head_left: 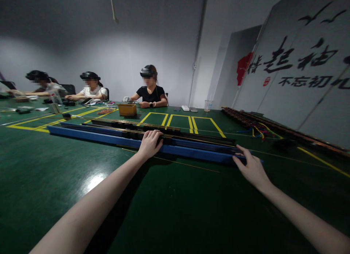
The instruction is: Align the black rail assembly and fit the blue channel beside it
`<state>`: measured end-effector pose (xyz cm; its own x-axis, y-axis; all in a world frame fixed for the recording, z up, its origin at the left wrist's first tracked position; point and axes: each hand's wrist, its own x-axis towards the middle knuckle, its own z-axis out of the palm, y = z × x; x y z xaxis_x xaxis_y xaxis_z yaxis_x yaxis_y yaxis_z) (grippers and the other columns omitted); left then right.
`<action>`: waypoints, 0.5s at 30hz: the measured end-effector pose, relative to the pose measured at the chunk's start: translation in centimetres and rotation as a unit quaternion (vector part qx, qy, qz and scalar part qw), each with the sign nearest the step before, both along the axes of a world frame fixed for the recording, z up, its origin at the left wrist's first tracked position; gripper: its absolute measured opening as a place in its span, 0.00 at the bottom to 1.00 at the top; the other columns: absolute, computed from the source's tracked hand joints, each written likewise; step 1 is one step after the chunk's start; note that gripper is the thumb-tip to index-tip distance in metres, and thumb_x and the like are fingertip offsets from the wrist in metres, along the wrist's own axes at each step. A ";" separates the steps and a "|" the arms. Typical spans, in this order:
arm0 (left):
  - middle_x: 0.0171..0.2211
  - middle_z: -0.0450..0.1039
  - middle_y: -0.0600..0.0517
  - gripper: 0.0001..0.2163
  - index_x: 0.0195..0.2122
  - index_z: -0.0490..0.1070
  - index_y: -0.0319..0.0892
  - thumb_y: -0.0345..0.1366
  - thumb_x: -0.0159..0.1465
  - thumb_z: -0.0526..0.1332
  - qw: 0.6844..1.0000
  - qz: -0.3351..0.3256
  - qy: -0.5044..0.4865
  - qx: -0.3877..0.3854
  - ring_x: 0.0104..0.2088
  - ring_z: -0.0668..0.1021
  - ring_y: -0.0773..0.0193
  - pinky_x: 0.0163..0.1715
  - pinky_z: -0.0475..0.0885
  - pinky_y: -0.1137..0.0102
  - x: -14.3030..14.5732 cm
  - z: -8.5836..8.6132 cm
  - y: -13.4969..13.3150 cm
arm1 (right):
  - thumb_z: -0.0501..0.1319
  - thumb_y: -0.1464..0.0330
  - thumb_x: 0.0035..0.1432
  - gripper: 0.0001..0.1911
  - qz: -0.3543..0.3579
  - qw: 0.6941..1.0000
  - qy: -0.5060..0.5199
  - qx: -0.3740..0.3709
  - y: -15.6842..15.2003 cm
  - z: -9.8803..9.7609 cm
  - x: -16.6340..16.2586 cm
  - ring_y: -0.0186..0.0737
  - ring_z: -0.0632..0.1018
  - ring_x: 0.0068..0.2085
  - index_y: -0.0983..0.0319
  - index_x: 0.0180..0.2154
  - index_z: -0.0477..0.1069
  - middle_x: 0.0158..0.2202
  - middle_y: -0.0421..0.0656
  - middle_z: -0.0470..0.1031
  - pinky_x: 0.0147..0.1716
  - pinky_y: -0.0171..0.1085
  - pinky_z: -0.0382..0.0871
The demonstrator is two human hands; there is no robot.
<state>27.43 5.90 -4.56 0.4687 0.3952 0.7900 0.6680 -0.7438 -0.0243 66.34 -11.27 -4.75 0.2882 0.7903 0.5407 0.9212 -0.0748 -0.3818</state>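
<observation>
A long blue trough (109,139) lies across the table in front of me, holding black strips and thin brass-coloured rods (128,129). My left hand (150,142) reaches over its near wall around the middle. Those fingers curl down into the trough, their tips hidden, so what they hold does not show. At the trough's right end is my right hand (250,168), thumb on the near side and fingers over the top, pinching the wall. One loose thin rod (188,166) lies on the table just in front of the trough.
Three people wearing headsets sit across the green table (175,210). A brown box (127,110) stands near one of them. Yellow tape (179,115) marks rectangles beyond the trough. Bundled rods (273,126) and coloured wires (259,131) lie at right. A clear cup (207,106) stands farther back.
</observation>
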 end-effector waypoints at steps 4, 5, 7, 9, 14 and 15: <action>0.48 0.70 0.46 0.13 0.51 0.66 0.41 0.37 0.69 0.51 1.000 0.006 0.001 -0.006 0.48 0.71 0.56 0.52 0.62 0.60 -0.1 -0.2 0.2 | 0.52 0.55 0.60 0.32 0.002 1.000 -0.030 -0.003 -0.2 0.1 -0.6 0.55 0.75 0.51 0.63 0.61 0.60 0.46 0.51 0.77 0.53 0.53 0.66; 0.48 0.70 0.46 0.14 0.52 0.66 0.41 0.37 0.68 0.52 1.000 0.008 0.000 -0.009 0.49 0.71 0.55 0.52 0.62 0.60 -0.1 -0.2 0.4 | 0.51 0.55 0.60 0.32 0.011 0.999 -0.041 -0.006 -0.2 0.1 -0.8 0.55 0.75 0.51 0.64 0.62 0.59 0.47 0.51 0.77 0.53 0.53 0.67; 0.48 0.69 0.44 0.16 0.54 0.65 0.40 0.39 0.68 0.53 1.000 0.013 -0.006 -0.016 0.49 0.70 0.54 0.52 0.63 0.59 -0.2 -0.4 0.6 | 0.51 0.55 0.61 0.32 0.034 0.997 -0.065 -0.013 -0.3 0.1 -1.1 0.55 0.74 0.52 0.64 0.62 0.58 0.49 0.51 0.76 0.53 0.53 0.67; 0.48 0.68 0.44 0.16 0.54 0.65 0.41 0.40 0.67 0.54 0.999 0.019 -0.017 -0.021 0.49 0.70 0.53 0.52 0.63 0.58 -0.2 -0.5 0.8 | 0.51 0.55 0.61 0.33 0.053 0.995 -0.086 -0.012 -0.3 0.0 -1.3 0.54 0.74 0.53 0.64 0.63 0.57 0.50 0.52 0.75 0.53 0.53 0.67; 0.49 0.68 0.44 0.15 0.53 0.65 0.41 0.41 0.67 0.54 0.999 0.017 -0.024 -0.025 0.51 0.70 0.53 0.53 0.62 0.58 -0.3 -0.6 1.1 | 0.50 0.55 0.62 0.33 0.068 0.990 -0.119 -0.015 -0.2 -0.2 -1.2 0.54 0.74 0.53 0.63 0.64 0.55 0.51 0.52 0.74 0.53 0.53 0.67; 0.49 0.68 0.44 0.15 0.53 0.65 0.41 0.40 0.67 0.54 0.999 0.011 -0.022 -0.026 0.51 0.69 0.54 0.53 0.62 0.58 -0.3 -0.6 1.1 | 0.50 0.54 0.62 0.33 0.064 0.990 -0.123 -0.018 -0.1 -0.3 -1.1 0.55 0.74 0.53 0.63 0.64 0.55 0.51 0.52 0.74 0.52 0.53 0.67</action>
<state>27.11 6.98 -5.17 0.4250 0.4457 0.7879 0.6838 -0.7284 0.0432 65.23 -11.40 -5.01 0.0476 0.8320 0.5527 0.9887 0.0394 -0.1445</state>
